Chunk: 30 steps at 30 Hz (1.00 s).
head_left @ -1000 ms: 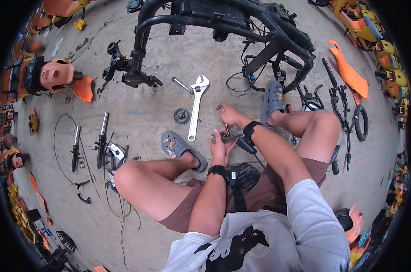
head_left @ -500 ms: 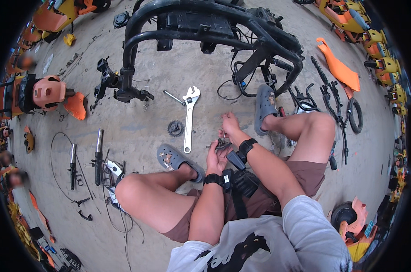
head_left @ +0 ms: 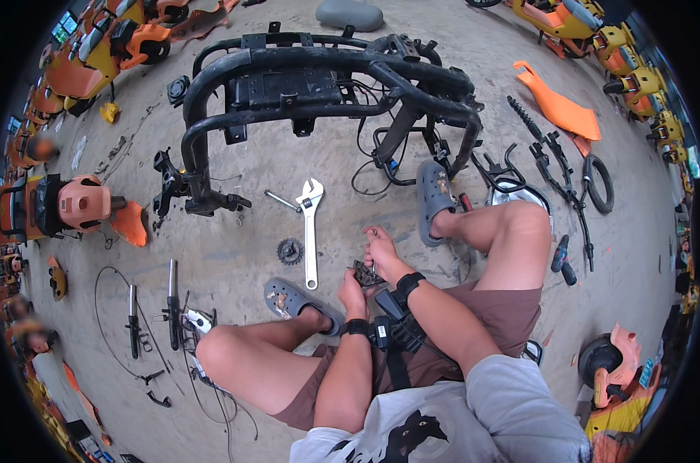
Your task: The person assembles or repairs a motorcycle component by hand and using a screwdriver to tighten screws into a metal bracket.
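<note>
Between my bent legs, my left hand [head_left: 352,295] is closed around a small dark metal part [head_left: 364,272]; its exact kind does not show. My right hand [head_left: 381,251] is closed in a fist just beyond and to the right, gripping a thin metal tool [head_left: 374,267] whose shaft points down at that part. Most of the tool's handle is hidden in the fingers. An adjustable wrench [head_left: 310,235] lies on the floor left of my hands. Beside it are a toothed sprocket [head_left: 290,251] and a long bolt [head_left: 281,200].
A black scooter frame [head_left: 288,116] stands ahead. Fork tubes [head_left: 173,309] and cables lie at left. At right are an orange panel [head_left: 562,108], a shock spring [head_left: 524,118], a tire [head_left: 599,184] and a power drill [head_left: 563,258]. Scooters [head_left: 79,69] line the edges.
The view has tilted up, so the frame sits lower and shows more. My right hand's fingers have curled in round the thin tool. My left hand still holds the metal part.
</note>
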Tool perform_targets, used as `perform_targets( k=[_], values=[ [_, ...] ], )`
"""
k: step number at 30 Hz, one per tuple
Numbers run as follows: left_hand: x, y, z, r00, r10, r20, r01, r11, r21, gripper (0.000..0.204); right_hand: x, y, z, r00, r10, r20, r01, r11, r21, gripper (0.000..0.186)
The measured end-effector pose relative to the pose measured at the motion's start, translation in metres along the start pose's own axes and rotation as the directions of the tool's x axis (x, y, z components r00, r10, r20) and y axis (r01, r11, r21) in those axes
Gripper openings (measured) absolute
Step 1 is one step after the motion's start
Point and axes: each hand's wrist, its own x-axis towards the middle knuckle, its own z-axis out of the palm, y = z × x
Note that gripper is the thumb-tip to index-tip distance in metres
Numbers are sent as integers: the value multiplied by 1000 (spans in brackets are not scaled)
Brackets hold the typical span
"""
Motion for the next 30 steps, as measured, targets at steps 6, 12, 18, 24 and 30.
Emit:
perform_targets(
  k=[6, 12, 18, 24, 30],
  values=[
    [-18, 19, 33, 873, 395, 284, -381, 190, 905, 35, 88, 72, -76, 906, -415, 86, 424, 889, -174, 16],
    [5, -3, 17, 901, 297, 316, -372, 156, 915, 44, 15, 22, -36, 997, 31, -70, -25, 997, 78, 22],
    [-4, -29, 27, 923, 231, 308, -379, 412, 829, 38, 11, 2, -60, 974, -16, -226, 22, 1000, 23, 16],
    [30, -17, 15, 963, 257, 83, -233, 638, 734, 35, 12, -3, -49, 995, 6, -97, 4, 995, 97, 20],
    [16, 4, 28, 990, 137, 33, -120, 700, 704, 44, 7, -3, -32, 970, -83, -228, 75, 996, -43, 33]
  ],
)
